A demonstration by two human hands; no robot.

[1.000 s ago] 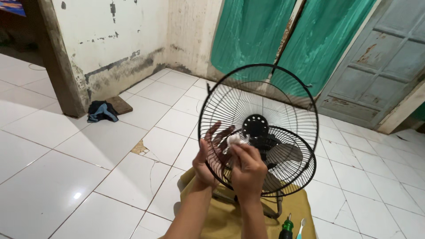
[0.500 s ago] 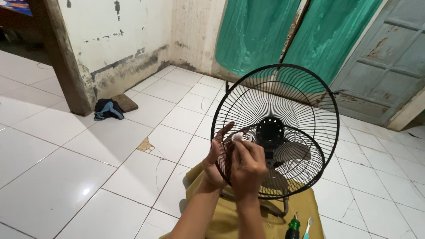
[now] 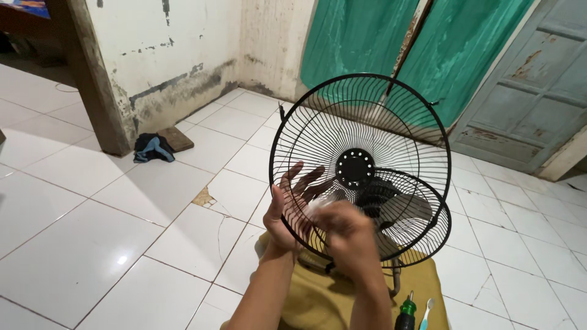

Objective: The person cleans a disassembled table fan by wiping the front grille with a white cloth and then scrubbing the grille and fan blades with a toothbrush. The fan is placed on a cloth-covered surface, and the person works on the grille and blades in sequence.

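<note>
Fingers: the right hand [image 3: 348,235] is blurring with motion, its fingers [image 3: 333,215] pinching a small pale wad of cloth [image 3: 318,205] against the wires; the left hand [image 3: 287,205] is spreading its fingers [image 3: 306,180] wide and flat behind the wires, gripping nothing.
Thing in hand: the black wire fan guard [image 3: 361,122] is being held upright over the near edge of the mustard-yellow cloth [image 3: 318,299] on the floor, its hub disc [image 3: 354,168] facing the person.
Wiping well: judging from this pose, the left palm is serving as a backing, so the wad should be pressed lightly toward it and drawn along each wire from hub to rim, not across, to avoid bending the thin wires.
Support: the guard seems to be resting only on the left hand; keeping that hand close to the spot being wiped should stop it from swinging.
Near edge of the cloth: a green-handled screwdriver [image 3: 405,313] and a pale toothbrush [image 3: 426,311] are lying side by side.
Behind the guard: the fan body with its second guard [image 3: 422,232] and grey blades [image 3: 416,211] is standing on the yellow cloth.
Far: a dark bundle of rag [image 3: 153,148] is lying by the wall base, and green curtains [image 3: 391,43] are hanging beyond the white tiled floor [image 3: 92,226].
</note>
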